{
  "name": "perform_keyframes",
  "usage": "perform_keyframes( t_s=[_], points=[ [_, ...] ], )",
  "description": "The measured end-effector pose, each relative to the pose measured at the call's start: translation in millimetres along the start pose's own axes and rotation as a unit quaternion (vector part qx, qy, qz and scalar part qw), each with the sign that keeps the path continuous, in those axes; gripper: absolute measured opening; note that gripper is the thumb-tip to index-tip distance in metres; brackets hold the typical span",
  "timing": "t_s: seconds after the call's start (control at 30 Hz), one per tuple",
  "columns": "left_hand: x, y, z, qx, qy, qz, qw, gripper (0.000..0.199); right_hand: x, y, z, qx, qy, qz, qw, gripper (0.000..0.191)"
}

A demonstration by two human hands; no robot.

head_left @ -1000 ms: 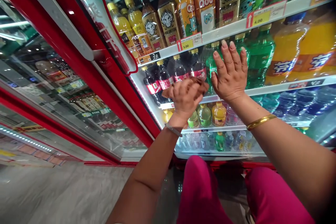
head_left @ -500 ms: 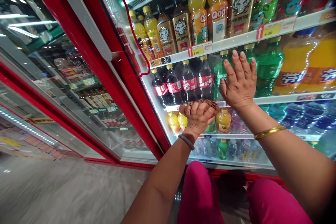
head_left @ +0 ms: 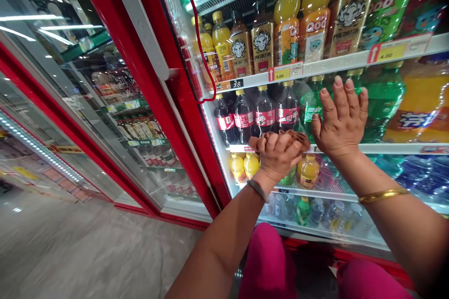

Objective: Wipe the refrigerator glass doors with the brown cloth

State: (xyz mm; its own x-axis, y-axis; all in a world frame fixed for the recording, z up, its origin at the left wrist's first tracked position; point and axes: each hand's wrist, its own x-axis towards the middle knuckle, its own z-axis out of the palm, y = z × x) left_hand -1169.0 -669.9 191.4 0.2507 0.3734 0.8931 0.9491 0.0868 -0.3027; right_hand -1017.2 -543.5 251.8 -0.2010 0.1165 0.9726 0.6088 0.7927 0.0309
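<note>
My left hand (head_left: pixel 278 152) is closed over a crumpled brown cloth (head_left: pixel 300 139), which bunches out around the fingers. It presses the cloth toward the glass front of a drinks fridge, just below a row of cola bottles (head_left: pixel 264 114). To its right, my right hand (head_left: pixel 343 121) lies flat with fingers spread, seemingly against the same glass, holding nothing. Behind that hand are green soda bottles (head_left: pixel 380 98), partly covered by it. Whether the palm fully touches the glass cannot be seen.
Red door frames (head_left: pixel 140 84) with a grey vertical handle (head_left: pixel 140 18) stand on the left. A red cord (head_left: pixel 198 32) hangs near the fridge's left edge. Shelves above hold juice bottles (head_left: pixel 317 18). Grey floor (head_left: pixel 105 247) and my pink-clad knees (head_left: pixel 270 261) are below.
The view has shifted, so the fridge and both hands sit farther right in the picture. Against the shelves, both hands have hardly moved; the left still holds the cloth.
</note>
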Motion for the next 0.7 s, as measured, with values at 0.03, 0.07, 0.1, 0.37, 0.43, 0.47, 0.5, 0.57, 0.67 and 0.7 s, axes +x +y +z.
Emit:
perform_keyframes(
  t_s=[0.03,0.07,0.1,0.37,0.43,0.47,0.5,0.57,0.67,0.7],
  points=[
    [-11.5,1.5,0.5,-0.006,-0.007,0.028,1.000,0.028,0.1,0.1,-0.6,0.005,0.000,-0.004,1.000,0.074],
    [-19.6,1.7,-0.7,-0.012,-0.012,0.056,0.998,0.026,0.0,0.3,-0.9,0.008,0.001,-0.006,1.000,0.074],
    [-23.0,0.3,-3.6,-0.017,-0.017,0.081,0.996,0.024,-0.2,0.8,-0.9,0.009,0.004,-0.007,1.000,0.074],
    [66.7,-43.5,-37.6,0.002,0.045,-0.131,0.990,0.030,-0.2,8.7,3.6,0.000,0.019,-0.017,1.000,0.077],
    [73.1,-49.3,-35.2,0.011,0.073,-0.126,0.989,0.031,-1.8,12.0,6.2,0.000,0.030,-0.029,0.999,0.079],
    [68.3,-49.5,-32.3,0.012,0.082,-0.107,0.991,0.030,-4.6,13.4,8.2,-0.005,0.030,-0.026,0.999,0.080],
    [58.9,-48.0,-28.9,0.013,0.088,-0.085,0.992,0.028,-9.1,14.4,10.7,-0.012,0.028,-0.020,0.999,0.081],
    [30.7,-42.4,-21.9,0.011,0.090,-0.038,0.995,0.023,-23.4,14.1,17.2,-0.018,0.031,-0.005,0.999,0.084],
    [-11.0,-36.9,-17.8,0.002,0.077,0.030,0.997,0.017,-47.9,3.4,27.0,0.007,0.042,0.018,0.999,0.089],
    [-19.2,-38.0,-19.2,-0.002,0.066,0.052,0.996,0.015,-53.2,-4.3,29.1,0.016,0.044,0.036,0.998,0.092]
  ],
)
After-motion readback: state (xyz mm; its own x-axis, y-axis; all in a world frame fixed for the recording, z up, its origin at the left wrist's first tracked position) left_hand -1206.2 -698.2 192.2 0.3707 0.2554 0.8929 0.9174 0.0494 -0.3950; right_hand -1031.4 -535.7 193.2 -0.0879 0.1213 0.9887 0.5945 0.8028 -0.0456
